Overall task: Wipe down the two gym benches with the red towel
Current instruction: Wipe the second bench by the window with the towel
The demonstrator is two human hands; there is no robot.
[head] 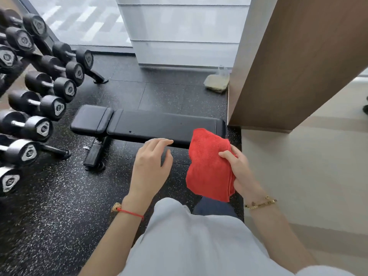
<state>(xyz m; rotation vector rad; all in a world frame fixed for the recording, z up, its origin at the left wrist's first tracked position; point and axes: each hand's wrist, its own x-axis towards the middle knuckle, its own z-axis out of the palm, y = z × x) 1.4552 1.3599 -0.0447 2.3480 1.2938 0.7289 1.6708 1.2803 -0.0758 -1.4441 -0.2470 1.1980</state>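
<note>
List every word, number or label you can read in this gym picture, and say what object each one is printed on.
"30": seemingly on the silver end cap of one dumbbell low on the rack; blurred, so not certain.
Other dumbbell end caps: silver plates with dark marks, too blurred to read.
Bench, red towel, floor bag: no text visible.

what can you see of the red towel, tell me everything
The towel is bright red, with a soft, fuzzy pile like microfibre. It is folded into a loose, thick wad, with layered edges showing along its lower right side. The right hand grips it by that side, thumb across the front and fingers behind, so it hangs in the air. In this view its top corner overlaps the bench; contact cannot be told.
</note>
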